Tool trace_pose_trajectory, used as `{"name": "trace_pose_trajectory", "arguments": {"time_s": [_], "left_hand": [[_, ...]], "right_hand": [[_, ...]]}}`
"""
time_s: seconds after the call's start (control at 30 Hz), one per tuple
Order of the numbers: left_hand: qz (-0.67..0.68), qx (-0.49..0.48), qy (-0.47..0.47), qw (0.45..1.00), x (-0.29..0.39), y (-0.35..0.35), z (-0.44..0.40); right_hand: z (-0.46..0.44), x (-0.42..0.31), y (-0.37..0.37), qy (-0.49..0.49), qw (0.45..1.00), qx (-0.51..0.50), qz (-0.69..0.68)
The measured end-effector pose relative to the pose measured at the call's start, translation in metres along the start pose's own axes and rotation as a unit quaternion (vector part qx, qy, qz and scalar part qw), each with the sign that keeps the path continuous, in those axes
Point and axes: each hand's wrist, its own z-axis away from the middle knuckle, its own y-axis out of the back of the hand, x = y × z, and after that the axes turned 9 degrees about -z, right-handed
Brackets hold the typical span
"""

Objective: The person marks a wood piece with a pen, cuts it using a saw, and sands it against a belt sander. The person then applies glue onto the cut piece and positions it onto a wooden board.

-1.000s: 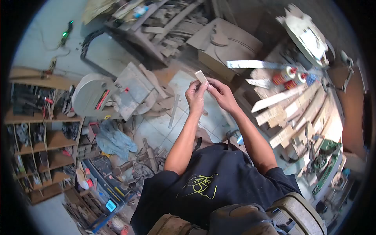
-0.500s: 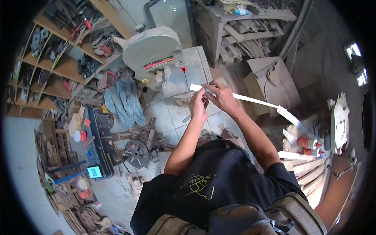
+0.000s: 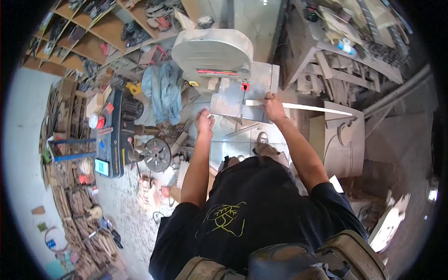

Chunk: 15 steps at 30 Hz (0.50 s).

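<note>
A bandsaw [image 3: 212,51] stands ahead of me, with a red-and-black piece [image 3: 245,87] above its metal table [image 3: 228,100]. My right hand [image 3: 274,108] grips a long, thin, pale wooden strip [image 3: 312,108] over the table's right side. The strip's left end rests near the slot in the table, and the rest reaches out to the right past the edge. At the table's front left corner, my left hand [image 3: 204,123] has its fingers closed. A small pale bit shows at those fingertips, too small to name.
Left of the saw hangs a blue-grey cloth [image 3: 163,91], with a dark toolbox-like machine [image 3: 110,135] nearer me. Wooden cubbies [image 3: 88,44] fill the back left. A workbench [image 3: 322,44] holding offcuts stands back right, and a cardboard-coloured box [image 3: 343,140] sits at right.
My hands have separated; the left moved left to the table corner, the right carried the strip onto the saw table. The view has shifted, and I stand closer to the saw.
</note>
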Motion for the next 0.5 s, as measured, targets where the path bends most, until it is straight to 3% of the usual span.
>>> {"name": "trace_pose_trajectory", "arguments": {"time_s": [0.27, 0.5], "left_hand": [[-0.070, 0.088, -0.047, 0.993, 0.026, -0.006, -0.023], [-0.126, 0.031, -0.085, 0.988, 0.044, -0.020, -0.065]], "right_hand": [[-0.021, 0.015, -0.012, 0.037, 0.999, 0.030, 0.005], [-0.038, 0.029, -0.017, 0.048, 0.990, 0.030, -0.129]]}}
